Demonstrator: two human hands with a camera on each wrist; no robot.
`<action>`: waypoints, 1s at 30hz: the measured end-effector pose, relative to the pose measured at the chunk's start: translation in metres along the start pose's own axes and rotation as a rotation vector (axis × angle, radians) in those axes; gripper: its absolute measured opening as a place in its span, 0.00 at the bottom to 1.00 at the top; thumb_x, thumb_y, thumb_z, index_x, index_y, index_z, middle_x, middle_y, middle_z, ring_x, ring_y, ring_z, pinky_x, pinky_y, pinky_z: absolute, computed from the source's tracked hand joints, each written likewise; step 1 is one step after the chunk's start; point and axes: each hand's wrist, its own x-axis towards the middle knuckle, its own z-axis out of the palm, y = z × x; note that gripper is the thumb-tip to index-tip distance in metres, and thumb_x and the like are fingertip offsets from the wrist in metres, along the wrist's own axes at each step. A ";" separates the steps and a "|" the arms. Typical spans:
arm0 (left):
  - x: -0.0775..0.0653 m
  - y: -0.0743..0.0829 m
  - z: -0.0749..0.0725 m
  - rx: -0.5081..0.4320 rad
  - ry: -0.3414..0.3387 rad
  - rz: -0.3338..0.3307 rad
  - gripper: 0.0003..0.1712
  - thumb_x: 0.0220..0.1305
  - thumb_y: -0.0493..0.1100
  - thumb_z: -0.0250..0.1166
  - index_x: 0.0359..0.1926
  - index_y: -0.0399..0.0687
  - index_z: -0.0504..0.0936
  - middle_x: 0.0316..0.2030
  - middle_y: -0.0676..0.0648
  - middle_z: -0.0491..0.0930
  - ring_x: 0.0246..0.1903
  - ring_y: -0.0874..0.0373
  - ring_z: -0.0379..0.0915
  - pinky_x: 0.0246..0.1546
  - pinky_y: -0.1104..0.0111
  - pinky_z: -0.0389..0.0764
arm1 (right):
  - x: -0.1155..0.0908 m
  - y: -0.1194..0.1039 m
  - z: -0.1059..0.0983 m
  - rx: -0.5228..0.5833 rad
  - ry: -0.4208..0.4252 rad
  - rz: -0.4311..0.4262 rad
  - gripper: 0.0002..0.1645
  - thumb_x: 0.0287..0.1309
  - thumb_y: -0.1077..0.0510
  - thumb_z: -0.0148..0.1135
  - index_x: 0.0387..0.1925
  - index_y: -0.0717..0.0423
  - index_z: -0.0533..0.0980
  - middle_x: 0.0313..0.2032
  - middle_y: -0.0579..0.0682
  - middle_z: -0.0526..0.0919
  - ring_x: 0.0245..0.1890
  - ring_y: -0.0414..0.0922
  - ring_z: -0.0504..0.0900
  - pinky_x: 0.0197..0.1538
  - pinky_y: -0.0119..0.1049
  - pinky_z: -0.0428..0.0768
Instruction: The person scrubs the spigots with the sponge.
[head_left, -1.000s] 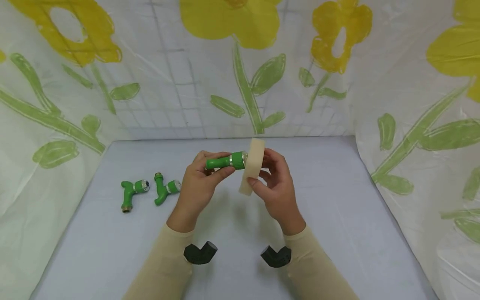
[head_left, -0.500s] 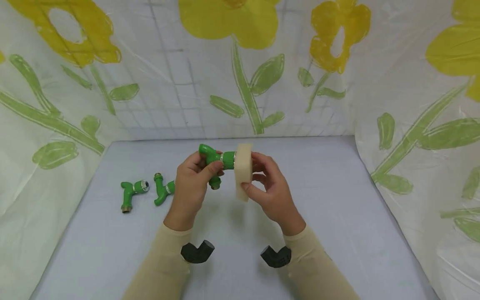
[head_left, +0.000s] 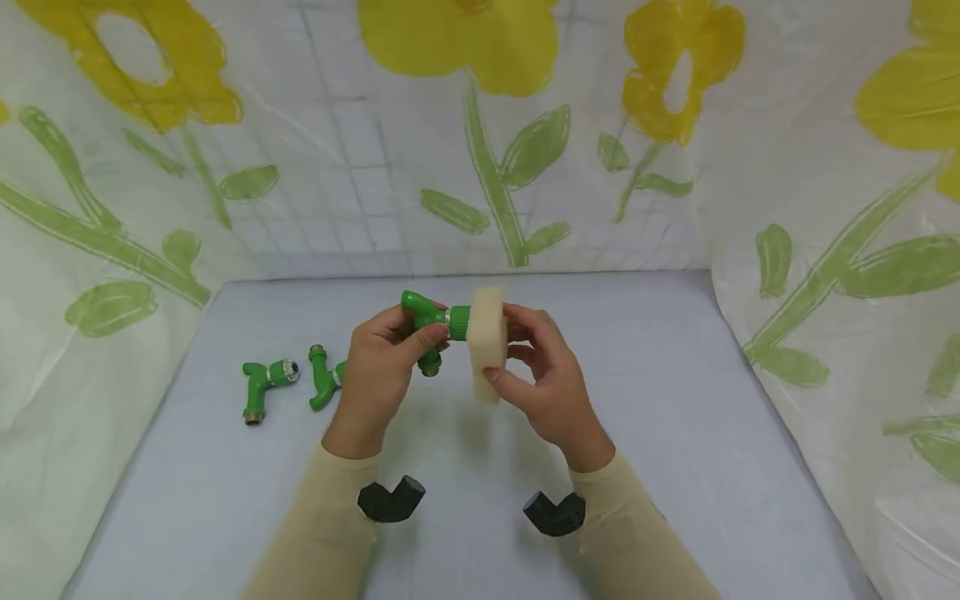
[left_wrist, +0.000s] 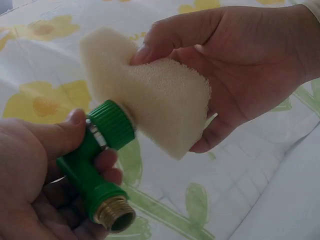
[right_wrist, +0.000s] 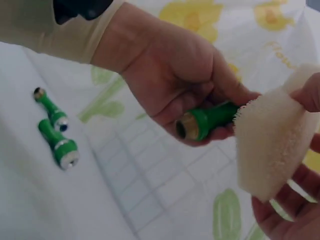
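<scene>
Held between thumb and fingers of my left hand (head_left: pixel 375 362) is a green tap (head_left: pixel 422 312) with a ribbed collar and a brass threaded end (left_wrist: pixel 116 214). A cream sponge block (head_left: pixel 486 337) stands on edge against the collar end, touching it. My right hand (head_left: pixel 551 383) pinches the sponge, thumb on the near side and fingers behind. In the left wrist view the sponge (left_wrist: pixel 150 95) is bent under the thumb. The tap's collar end face is hidden by the sponge.
Two similar green taps lie on the pale table left of my hands: one (head_left: pixel 257 390) fully visible, another (head_left: pixel 321 382) partly behind my left wrist. A flower-patterned sheet (head_left: pixel 420 225) hangs around the table's back and sides.
Over the past second my left hand has turned the tap, so its spout and threaded end show. The sponge has shifted slightly left and stands more upright. Little differs in the last half second.
</scene>
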 end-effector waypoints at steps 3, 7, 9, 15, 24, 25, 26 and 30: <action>0.000 -0.002 0.000 0.022 -0.078 -0.022 0.12 0.71 0.35 0.76 0.52 0.36 0.89 0.39 0.40 0.87 0.35 0.49 0.83 0.31 0.67 0.83 | 0.001 0.001 -0.002 -0.009 0.079 -0.016 0.39 0.62 0.73 0.67 0.75 0.63 0.71 0.59 0.60 0.77 0.55 0.60 0.78 0.58 0.45 0.83; 0.000 -0.006 0.004 -0.053 -0.051 -0.049 0.11 0.73 0.34 0.73 0.52 0.33 0.88 0.37 0.39 0.86 0.33 0.50 0.82 0.26 0.68 0.81 | 0.001 0.005 -0.003 -0.034 0.100 0.066 0.39 0.65 0.71 0.68 0.76 0.59 0.71 0.61 0.55 0.77 0.56 0.57 0.78 0.58 0.43 0.83; 0.001 -0.007 0.005 -0.103 0.006 -0.076 0.11 0.74 0.35 0.73 0.52 0.31 0.88 0.36 0.38 0.86 0.32 0.51 0.83 0.25 0.69 0.81 | 0.001 0.004 -0.001 -0.052 0.060 0.065 0.39 0.64 0.70 0.69 0.75 0.59 0.72 0.60 0.56 0.76 0.57 0.56 0.78 0.59 0.44 0.83; 0.002 -0.009 0.006 -0.058 -0.061 -0.130 0.13 0.73 0.34 0.73 0.52 0.28 0.87 0.34 0.37 0.86 0.33 0.48 0.83 0.24 0.69 0.79 | 0.001 0.001 -0.001 -0.054 0.092 -0.011 0.39 0.63 0.68 0.69 0.75 0.61 0.71 0.59 0.58 0.76 0.56 0.58 0.77 0.58 0.45 0.83; 0.004 -0.012 -0.001 -0.169 0.014 -0.090 0.12 0.79 0.32 0.66 0.57 0.27 0.83 0.39 0.40 0.87 0.33 0.52 0.83 0.29 0.68 0.84 | 0.000 0.005 0.010 -0.055 0.021 0.057 0.39 0.65 0.65 0.69 0.77 0.57 0.71 0.60 0.55 0.76 0.57 0.56 0.78 0.58 0.45 0.84; 0.004 -0.012 -0.001 -0.175 0.020 -0.101 0.12 0.79 0.32 0.65 0.57 0.28 0.83 0.38 0.40 0.87 0.33 0.52 0.83 0.29 0.68 0.84 | -0.001 0.004 0.011 -0.054 0.012 0.033 0.39 0.65 0.65 0.70 0.76 0.58 0.70 0.60 0.55 0.76 0.57 0.56 0.78 0.58 0.45 0.84; 0.004 -0.012 -0.001 -0.177 0.017 -0.106 0.12 0.80 0.32 0.65 0.58 0.29 0.81 0.38 0.39 0.87 0.33 0.52 0.84 0.29 0.68 0.84 | -0.001 0.004 0.012 -0.044 0.010 0.011 0.40 0.64 0.66 0.70 0.76 0.59 0.71 0.59 0.55 0.76 0.57 0.56 0.78 0.57 0.45 0.84; 0.006 -0.011 0.001 -0.135 -0.095 -0.122 0.19 0.79 0.30 0.65 0.64 0.34 0.71 0.40 0.35 0.87 0.33 0.50 0.86 0.28 0.66 0.86 | -0.002 0.005 0.008 0.008 0.080 -0.020 0.39 0.65 0.69 0.68 0.76 0.62 0.69 0.59 0.58 0.76 0.55 0.58 0.77 0.58 0.44 0.83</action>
